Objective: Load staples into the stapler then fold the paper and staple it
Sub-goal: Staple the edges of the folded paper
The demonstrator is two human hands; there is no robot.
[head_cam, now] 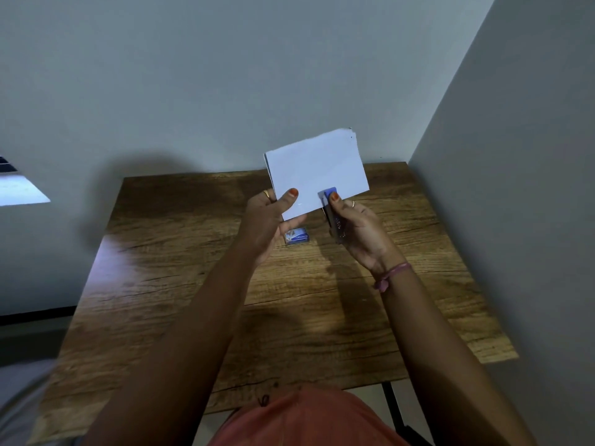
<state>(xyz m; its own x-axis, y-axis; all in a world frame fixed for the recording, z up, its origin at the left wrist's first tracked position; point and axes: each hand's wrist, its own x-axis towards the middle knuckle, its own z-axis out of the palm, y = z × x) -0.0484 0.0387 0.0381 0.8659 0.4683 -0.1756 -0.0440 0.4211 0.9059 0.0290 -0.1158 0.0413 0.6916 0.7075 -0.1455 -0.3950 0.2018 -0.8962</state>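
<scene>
A folded white paper (317,169) is held up above the wooden table (193,284). My left hand (267,223) pinches its lower left corner between thumb and fingers. My right hand (357,230) grips a small blue stapler (330,201), thumb on its blue top. The stapler's mouth sits over the paper's lower edge, near the middle. Most of the stapler's body is hidden inside my right palm.
A small blue staple box (297,236) lies on the table below my hands. Grey walls stand behind and to the right of the table. The table's front edge is close to my orange-clothed body (306,420).
</scene>
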